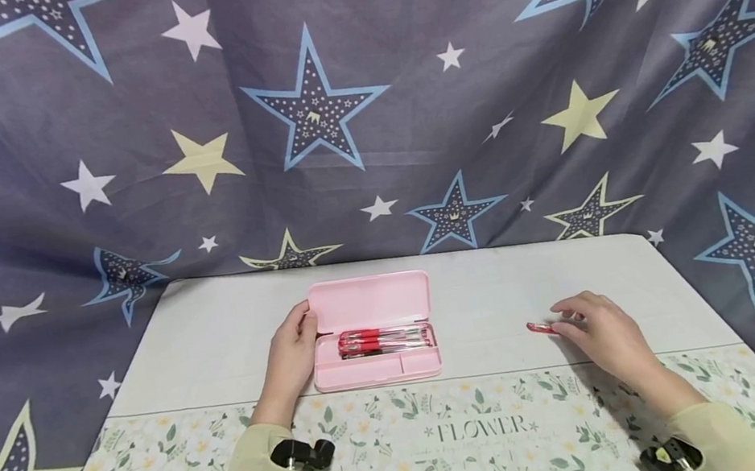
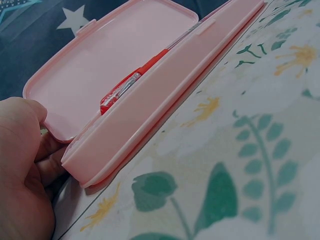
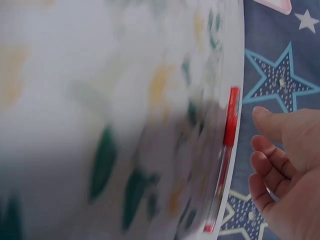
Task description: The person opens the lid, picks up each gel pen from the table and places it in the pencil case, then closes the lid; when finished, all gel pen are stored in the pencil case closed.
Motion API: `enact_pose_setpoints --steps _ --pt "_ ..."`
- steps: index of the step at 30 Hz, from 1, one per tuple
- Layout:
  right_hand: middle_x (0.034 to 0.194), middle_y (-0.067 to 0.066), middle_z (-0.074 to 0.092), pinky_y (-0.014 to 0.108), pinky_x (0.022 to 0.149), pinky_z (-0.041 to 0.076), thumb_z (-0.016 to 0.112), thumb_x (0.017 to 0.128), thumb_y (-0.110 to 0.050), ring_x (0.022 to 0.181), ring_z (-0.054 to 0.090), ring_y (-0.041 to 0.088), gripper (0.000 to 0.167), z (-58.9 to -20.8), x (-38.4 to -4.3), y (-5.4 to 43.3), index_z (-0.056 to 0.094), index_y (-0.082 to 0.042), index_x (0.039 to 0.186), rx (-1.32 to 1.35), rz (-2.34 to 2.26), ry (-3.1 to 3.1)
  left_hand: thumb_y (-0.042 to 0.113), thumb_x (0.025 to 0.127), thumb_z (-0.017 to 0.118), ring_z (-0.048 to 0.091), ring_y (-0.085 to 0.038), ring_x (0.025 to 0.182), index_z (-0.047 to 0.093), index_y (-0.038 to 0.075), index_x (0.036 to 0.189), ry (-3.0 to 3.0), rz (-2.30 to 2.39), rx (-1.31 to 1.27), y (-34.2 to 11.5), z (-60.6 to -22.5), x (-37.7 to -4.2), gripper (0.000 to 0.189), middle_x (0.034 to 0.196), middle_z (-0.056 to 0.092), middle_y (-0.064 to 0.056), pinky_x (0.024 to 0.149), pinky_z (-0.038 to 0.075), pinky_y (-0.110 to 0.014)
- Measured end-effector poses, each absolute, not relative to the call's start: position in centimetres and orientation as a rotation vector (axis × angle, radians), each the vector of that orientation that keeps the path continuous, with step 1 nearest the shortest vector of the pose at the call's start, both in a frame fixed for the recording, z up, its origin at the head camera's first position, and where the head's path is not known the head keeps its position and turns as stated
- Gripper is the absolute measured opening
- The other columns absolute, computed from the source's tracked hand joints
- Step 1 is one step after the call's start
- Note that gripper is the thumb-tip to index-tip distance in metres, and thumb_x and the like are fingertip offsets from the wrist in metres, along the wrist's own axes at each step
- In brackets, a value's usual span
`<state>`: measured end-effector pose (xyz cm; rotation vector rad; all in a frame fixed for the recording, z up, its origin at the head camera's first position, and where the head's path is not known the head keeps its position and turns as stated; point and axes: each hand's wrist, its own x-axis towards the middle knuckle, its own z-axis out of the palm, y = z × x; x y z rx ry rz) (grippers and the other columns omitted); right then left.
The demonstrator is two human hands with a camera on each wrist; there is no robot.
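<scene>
A pink pencil case (image 1: 378,370) lies with its lid (image 1: 370,302) raised on the table's left half. Several clear pens with red caps (image 1: 363,337) lie side by side in its long back compartment; one cap (image 2: 120,92) shows above the wall in the left wrist view. My left hand (image 1: 290,356) holds the case's left end, thumb at the lid's edge and fingers behind. Another red-capped pen (image 3: 231,117) lies on the table to the right. Beside it hovers my right hand (image 1: 604,332), fingers loosely bent, with a gap between fingertips and pen in the right wrist view.
The table wears a white cover with a floral band (image 1: 482,448) along its front. A dark curtain with stars (image 1: 370,188) hangs behind and at both sides. Small black devices (image 1: 302,453) sit on both wrists.
</scene>
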<state>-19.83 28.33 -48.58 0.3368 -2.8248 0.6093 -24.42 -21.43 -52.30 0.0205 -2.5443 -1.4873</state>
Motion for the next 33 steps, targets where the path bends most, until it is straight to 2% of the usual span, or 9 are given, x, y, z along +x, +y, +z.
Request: enact_pose_setpoints --steps 6,12,20,29,33 --pt "0.111 0.011 0.072 0.060 0.080 0.060 0.084 0.100 -0.016 0.099 0.071 0.037 0.031 -49.0 -19.5 30.2 0.077 -0.004 0.128 0.313 0.604 -2.868 0.028 0.120 0.047 0.057 -0.038 0.146 0.061 0.010 0.156 -2.546 -1.485 0.021 -21.5 -52.4 -24.4 0.042 0.148 0.068 -0.019 0.125 0.041 -0.057" --pt "0.112 0.011 0.072 0.061 0.084 0.061 0.084 0.101 -0.018 0.102 0.073 0.038 0.034 -49.6 -19.2 32.0 0.077 -0.004 0.130 0.298 0.634 -2.885 0.028 0.120 0.047 0.057 -0.038 0.146 0.060 0.010 0.157 -2.542 -1.482 0.016 -21.6 -52.5 -24.4 0.043 0.149 0.067 -0.018 0.124 0.041 -0.057" --pt "0.116 0.017 0.070 0.064 0.086 0.057 0.084 0.101 -0.020 0.103 0.068 0.039 0.038 -50.3 -18.8 34.0 0.075 -0.001 0.131 0.241 0.628 -2.914 0.028 0.120 0.047 0.060 -0.038 0.143 0.061 0.010 0.156 -2.537 -1.477 0.009 -21.6 -52.4 -24.4 0.042 0.146 0.069 -0.019 0.123 0.043 -0.057" --pt "0.112 0.015 0.070 0.047 0.077 0.054 0.085 0.099 -0.014 0.092 0.062 0.026 0.030 -50.7 -18.9 35.1 0.077 0.000 0.124 0.216 0.626 -2.912 0.027 0.120 0.048 0.060 -0.036 0.143 0.061 0.010 0.156 -2.543 -1.477 0.020 -21.6 -52.5 -24.5 0.042 0.146 0.069 -0.018 0.123 0.042 -0.056" --pt "0.112 0.015 0.070 0.047 0.078 0.055 0.085 0.099 -0.011 0.093 0.063 0.027 0.023 -50.8 -18.9 35.5 0.078 -0.001 0.119 0.211 0.639 -2.900 0.028 0.120 0.048 0.060 -0.036 0.143 0.061 0.011 0.156 -2.541 -1.484 0.019 -21.5 -52.5 -24.5 0.042 0.145 0.069 -0.018 0.123 0.042 -0.056"
